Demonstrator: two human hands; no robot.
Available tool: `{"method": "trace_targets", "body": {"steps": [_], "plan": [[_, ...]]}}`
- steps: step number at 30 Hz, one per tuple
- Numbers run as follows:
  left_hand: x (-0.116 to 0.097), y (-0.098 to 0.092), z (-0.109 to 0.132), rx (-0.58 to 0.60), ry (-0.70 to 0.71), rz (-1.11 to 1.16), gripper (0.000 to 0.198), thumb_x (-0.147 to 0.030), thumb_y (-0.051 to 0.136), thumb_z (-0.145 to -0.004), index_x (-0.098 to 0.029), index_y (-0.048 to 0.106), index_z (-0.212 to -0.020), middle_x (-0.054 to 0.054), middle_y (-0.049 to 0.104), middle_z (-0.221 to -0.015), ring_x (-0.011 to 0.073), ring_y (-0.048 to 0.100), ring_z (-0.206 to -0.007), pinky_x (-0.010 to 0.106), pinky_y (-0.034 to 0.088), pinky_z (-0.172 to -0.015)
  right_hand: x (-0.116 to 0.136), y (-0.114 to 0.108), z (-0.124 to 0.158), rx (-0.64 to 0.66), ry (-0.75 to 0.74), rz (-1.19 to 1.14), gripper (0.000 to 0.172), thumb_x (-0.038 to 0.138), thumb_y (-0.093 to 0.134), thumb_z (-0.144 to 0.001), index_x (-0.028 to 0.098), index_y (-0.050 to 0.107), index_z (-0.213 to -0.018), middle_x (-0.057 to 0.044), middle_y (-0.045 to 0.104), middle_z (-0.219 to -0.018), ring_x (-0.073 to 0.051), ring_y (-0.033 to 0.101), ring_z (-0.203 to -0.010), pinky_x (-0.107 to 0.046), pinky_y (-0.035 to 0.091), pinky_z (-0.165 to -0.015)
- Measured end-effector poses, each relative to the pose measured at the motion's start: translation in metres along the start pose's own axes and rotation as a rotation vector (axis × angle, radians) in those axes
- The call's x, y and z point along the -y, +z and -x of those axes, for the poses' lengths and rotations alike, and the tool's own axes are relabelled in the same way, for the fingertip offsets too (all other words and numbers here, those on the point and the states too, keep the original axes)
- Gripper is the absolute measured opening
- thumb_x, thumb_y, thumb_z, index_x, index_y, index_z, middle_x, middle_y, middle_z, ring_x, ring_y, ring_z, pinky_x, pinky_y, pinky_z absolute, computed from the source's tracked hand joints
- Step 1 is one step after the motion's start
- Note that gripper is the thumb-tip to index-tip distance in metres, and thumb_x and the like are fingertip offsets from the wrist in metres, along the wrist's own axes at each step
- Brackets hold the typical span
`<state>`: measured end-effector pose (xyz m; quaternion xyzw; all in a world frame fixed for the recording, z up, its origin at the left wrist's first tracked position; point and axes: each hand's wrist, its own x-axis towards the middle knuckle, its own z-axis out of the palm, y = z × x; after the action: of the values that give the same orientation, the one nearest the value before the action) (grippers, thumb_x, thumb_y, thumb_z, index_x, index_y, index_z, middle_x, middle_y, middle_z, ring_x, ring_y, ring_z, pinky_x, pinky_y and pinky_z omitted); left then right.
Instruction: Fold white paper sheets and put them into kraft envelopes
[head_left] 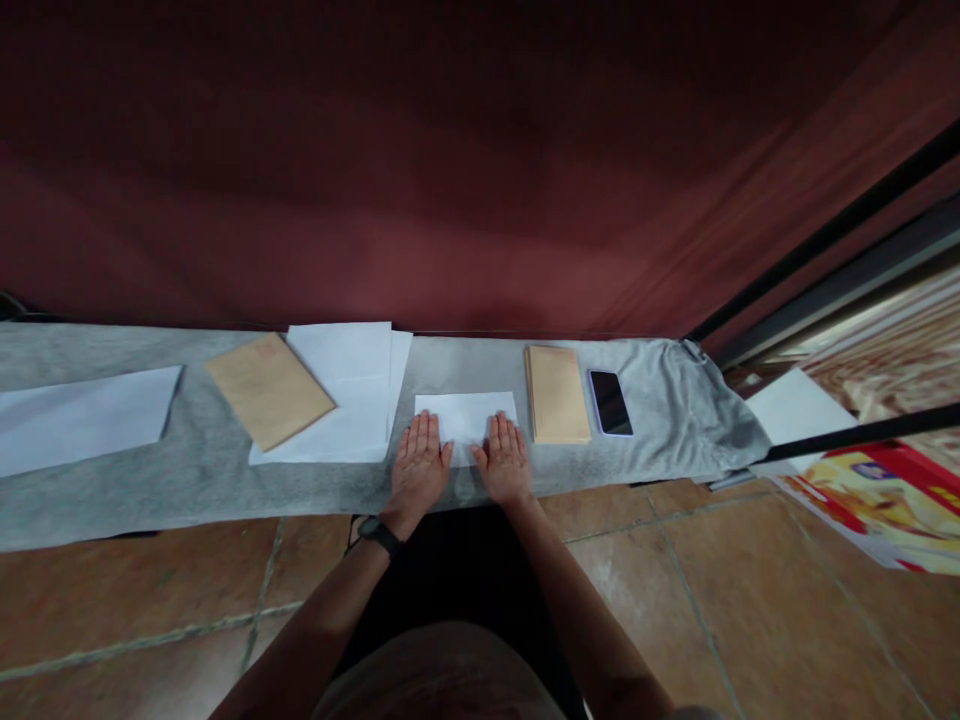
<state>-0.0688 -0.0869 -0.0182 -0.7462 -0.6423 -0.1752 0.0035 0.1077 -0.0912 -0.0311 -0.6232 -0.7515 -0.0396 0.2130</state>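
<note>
Head view: here's the left hand and the right hand, flat and apart, gripping nothing, one on each end of the white paper. It lies beneath and just ahead of them, long axis running hand to hand, neither nearer.

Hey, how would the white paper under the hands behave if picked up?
The white paper looks thin, so it's probably light and may bend if lifted by one edge. Lying flat on the grey cloth, it seems unlikely to roll.
</note>
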Motion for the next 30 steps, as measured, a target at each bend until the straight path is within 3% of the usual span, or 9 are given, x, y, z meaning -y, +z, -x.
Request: {"method": "trace_targets", "body": {"steps": [7, 14, 20, 25, 30], "plan": [[-0.008, -0.003, -0.010, -0.058, -0.058, 0.019, 0.063, -0.035, 0.031, -0.102, 0.001, 0.031, -0.154, 0.025, 0.037, -0.158, 0.0332, 0.027, -0.152, 0.055, 0.025, -0.123, -0.001, 0.000, 0.005, -0.017, 0.025, 0.016, 0.069, 0.048, 0.036, -0.106, 0.000, 0.030, -0.156, -0.026, 0.034, -0.159, -0.032, 0.034, -0.149, -0.051, 0.034, -0.118], [-0.037, 0.009, -0.041, 0.136, 0.096, 0.052, 0.060, -0.030, 0.029, -0.102, -0.002, 0.032, -0.154, 0.019, 0.033, -0.162, 0.0269, 0.024, -0.154, 0.046, 0.023, -0.125, 0.001, -0.001, 0.003, -0.009, 0.040, 0.020, 0.062, 0.040, 0.034, -0.106, -0.001, 0.034, -0.154, -0.026, 0.036, -0.158, -0.032, 0.035, -0.149, -0.051, 0.033, -0.118], [-0.023, 0.015, -0.045, 0.100, 0.087, 0.021, 0.061, -0.032, 0.027, -0.102, 0.000, 0.032, -0.154, 0.021, 0.033, -0.162, 0.0280, 0.024, -0.153, 0.049, 0.021, -0.125, 0.000, -0.002, 0.004, 0.001, 0.040, 0.005, 0.065, 0.045, 0.037, -0.106, 0.002, 0.033, -0.155, -0.024, 0.036, -0.158, -0.032, 0.035, -0.149, -0.051, 0.033, -0.119], [-0.018, 0.010, -0.043, 0.102, 0.088, 0.002, 0.061, -0.033, 0.028, -0.101, -0.002, 0.032, -0.154, 0.020, 0.031, -0.163, 0.0290, 0.024, -0.153, 0.050, 0.020, -0.125, 0.004, -0.010, -0.010, 0.078, 0.112, -0.035, 0.057, 0.040, 0.036, -0.107, 0.002, 0.044, -0.149, -0.023, 0.042, -0.156, -0.030, 0.038, -0.147, -0.049, 0.030, -0.121], [-0.017, 0.010, -0.043, 0.143, 0.101, 0.001, 0.061, -0.025, 0.028, -0.099, -0.003, 0.030, -0.156, 0.020, 0.028, -0.164, 0.0277, 0.019, -0.155, 0.051, 0.020, -0.125, 0.017, -0.009, -0.045, 0.158, -0.037, -0.153, 0.051, 0.037, 0.033, -0.108, 0.009, 0.047, -0.149, -0.014, 0.046, -0.155, -0.023, 0.037, -0.148, -0.043, 0.025, -0.124]]}}
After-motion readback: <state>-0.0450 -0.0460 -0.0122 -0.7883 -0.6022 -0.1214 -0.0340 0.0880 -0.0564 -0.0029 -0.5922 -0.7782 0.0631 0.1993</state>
